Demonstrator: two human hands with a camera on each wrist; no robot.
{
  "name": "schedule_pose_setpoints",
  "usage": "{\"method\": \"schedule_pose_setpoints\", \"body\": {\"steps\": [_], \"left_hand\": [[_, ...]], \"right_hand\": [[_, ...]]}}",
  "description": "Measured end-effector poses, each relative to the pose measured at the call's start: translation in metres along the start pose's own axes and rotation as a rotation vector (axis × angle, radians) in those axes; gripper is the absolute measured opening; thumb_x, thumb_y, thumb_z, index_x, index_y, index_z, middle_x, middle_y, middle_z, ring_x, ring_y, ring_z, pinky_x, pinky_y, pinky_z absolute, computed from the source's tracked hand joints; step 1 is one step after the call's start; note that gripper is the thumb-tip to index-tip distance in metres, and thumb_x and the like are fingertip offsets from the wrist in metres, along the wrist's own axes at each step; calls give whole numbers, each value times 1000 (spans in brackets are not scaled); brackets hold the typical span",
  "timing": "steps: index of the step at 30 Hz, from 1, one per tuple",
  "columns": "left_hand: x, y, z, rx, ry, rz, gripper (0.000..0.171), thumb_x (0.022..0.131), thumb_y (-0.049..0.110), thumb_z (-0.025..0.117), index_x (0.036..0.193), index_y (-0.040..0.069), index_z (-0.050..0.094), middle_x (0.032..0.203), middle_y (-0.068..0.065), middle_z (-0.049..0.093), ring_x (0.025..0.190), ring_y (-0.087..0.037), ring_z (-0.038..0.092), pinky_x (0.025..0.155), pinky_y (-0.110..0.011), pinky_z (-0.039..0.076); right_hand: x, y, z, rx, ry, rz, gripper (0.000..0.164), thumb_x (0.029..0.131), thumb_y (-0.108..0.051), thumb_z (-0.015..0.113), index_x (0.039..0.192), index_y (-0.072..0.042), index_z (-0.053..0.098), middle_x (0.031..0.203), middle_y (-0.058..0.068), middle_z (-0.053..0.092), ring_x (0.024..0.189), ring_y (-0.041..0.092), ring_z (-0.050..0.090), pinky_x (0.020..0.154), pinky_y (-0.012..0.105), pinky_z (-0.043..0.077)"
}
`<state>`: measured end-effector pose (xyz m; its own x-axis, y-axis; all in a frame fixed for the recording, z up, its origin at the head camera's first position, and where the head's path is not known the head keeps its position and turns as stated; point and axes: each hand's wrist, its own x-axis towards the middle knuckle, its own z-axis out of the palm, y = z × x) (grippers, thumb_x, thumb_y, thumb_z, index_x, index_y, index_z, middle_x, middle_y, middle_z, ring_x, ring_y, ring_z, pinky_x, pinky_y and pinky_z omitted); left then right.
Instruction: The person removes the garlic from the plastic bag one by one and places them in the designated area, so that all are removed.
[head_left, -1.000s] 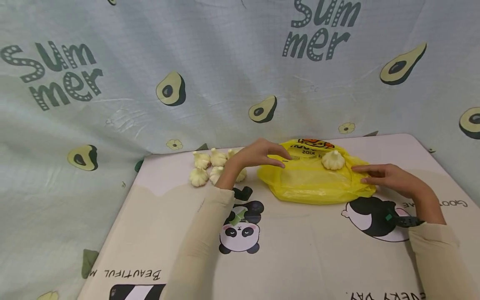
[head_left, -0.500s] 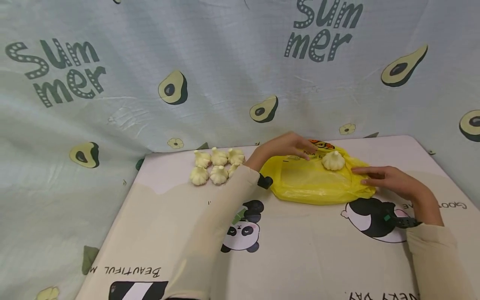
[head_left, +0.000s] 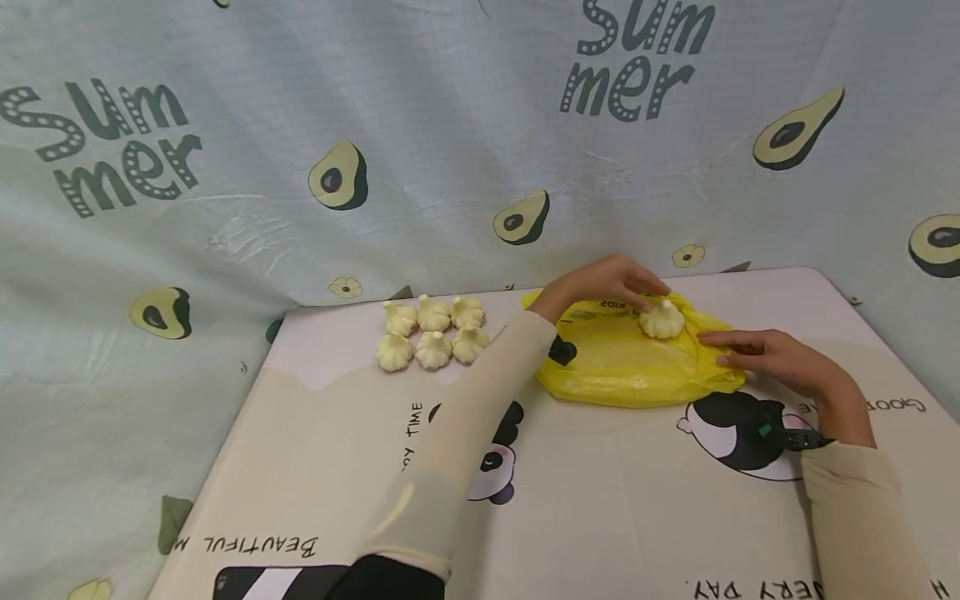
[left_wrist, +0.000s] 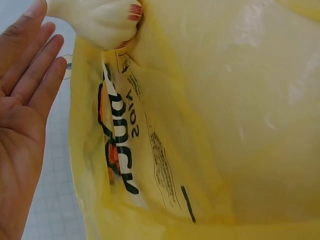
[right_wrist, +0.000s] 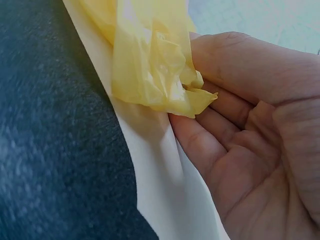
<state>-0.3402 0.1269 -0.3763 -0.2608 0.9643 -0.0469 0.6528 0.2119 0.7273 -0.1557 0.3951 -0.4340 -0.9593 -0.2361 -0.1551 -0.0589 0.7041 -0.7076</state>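
Observation:
A yellow plastic bag point(head_left: 630, 367) with printed lettering lies flat near the table's far edge. One garlic bulb point(head_left: 663, 319) sits on the bag's far right part. My left hand point(head_left: 600, 282) has reached over the bag to this bulb. In the left wrist view the fingers point(left_wrist: 37, 75) are straight, and the thumb lies by the bulb's stem; whether it touches cannot be told. At the bag's right end, my right hand point(head_left: 787, 358) holds the edge. In the right wrist view crumpled yellow plastic point(right_wrist: 160, 75) passes between thumb and fingers.
Several garlic bulbs point(head_left: 432, 350) stand in two rows left of the bag, under no hand. A printed cloth point(head_left: 435, 125) hangs behind the table's far edge. Cartoon figures and words decorate the tabletop point(head_left: 600, 500).
My left hand has moved right across the bag, from near the rows of garlic to the single bulb. The right hand stays at the bag's edge, and the bulb has not moved.

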Motion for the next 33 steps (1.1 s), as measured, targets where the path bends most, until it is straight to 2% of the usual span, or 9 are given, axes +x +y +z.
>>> {"method": "schedule_pose_setpoints", "body": {"steps": [3, 11, 13, 15, 17, 19, 22, 29, 33], "left_hand": [[7, 0, 2, -57, -23, 6, 45, 97, 17, 71, 140, 6, 62, 141, -5, 62, 129, -8, 58, 102, -13, 43], [21, -6, 10, -181, -47, 7, 40, 95, 11, 72, 134, 3, 67, 135, -7, 67, 122, -5, 62, 100, -17, 47], [22, -7, 12, -187, -42, 11, 38, 95, 11, 73, 132, 3, 68, 132, -7, 68, 119, -6, 64, 98, -18, 49], [23, -8, 14, -188, -40, 22, 36, 95, 9, 72, 131, 2, 68, 131, -9, 69, 116, -7, 65, 97, -19, 50], [24, -8, 15, -171, -35, 37, 34, 96, 9, 71, 129, 1, 69, 130, -11, 69, 114, -8, 66, 95, -20, 51], [24, -7, 16, -155, -33, 36, 33, 97, 8, 70, 129, 1, 70, 130, -11, 69, 112, -9, 66, 95, -20, 51], [22, -8, 16, -145, -26, 31, 31, 97, 6, 69, 127, -1, 70, 127, -11, 71, 109, -10, 66, 93, -20, 51], [20, -9, 17, -156, -2, 20, 29, 96, 5, 69, 124, -2, 72, 123, -10, 72, 108, -10, 67, 94, -20, 52], [19, -8, 18, -136, 15, 22, 27, 96, 7, 70, 121, 0, 73, 120, -9, 74, 108, -10, 68, 94, -19, 52]], "right_hand": [[0, 0, -1, 18, -6, -3, 48, 103, -28, 61, 145, -5, 56, 154, 27, 42, 138, 47, 38, 106, 73, 31], [0, -1, -2, 38, -22, 0, 49, 103, -29, 62, 144, -5, 57, 153, 28, 43, 139, 49, 35, 106, 75, 29], [0, -1, -2, 34, -18, -10, 47, 103, -29, 62, 144, -7, 58, 153, 25, 45, 139, 44, 38, 109, 67, 34], [0, -1, -2, 19, -9, -23, 44, 103, -28, 62, 143, -9, 60, 152, 20, 48, 138, 30, 42, 111, 47, 41], [0, 0, -3, 6, -2, -37, 42, 103, -27, 62, 141, -11, 62, 151, 17, 50, 134, 13, 44, 104, 24, 42], [1, 0, -4, -3, 1, -41, 41, 103, -29, 62, 140, -13, 63, 149, 13, 52, 127, -1, 42, 93, 10, 38], [2, -1, -4, 10, 0, -49, 40, 102, -29, 63, 139, -12, 65, 148, 11, 54, 122, -12, 38, 90, 5, 35], [3, 1, -5, 26, 8, -62, 37, 101, -27, 65, 133, -9, 69, 144, -2, 56, 116, -23, 35, 91, 3, 34], [2, 3, -6, 47, -7, -56, 37, 100, -27, 66, 133, -9, 69, 149, 2, 53, 117, -23, 34, 91, 3, 34]]}}
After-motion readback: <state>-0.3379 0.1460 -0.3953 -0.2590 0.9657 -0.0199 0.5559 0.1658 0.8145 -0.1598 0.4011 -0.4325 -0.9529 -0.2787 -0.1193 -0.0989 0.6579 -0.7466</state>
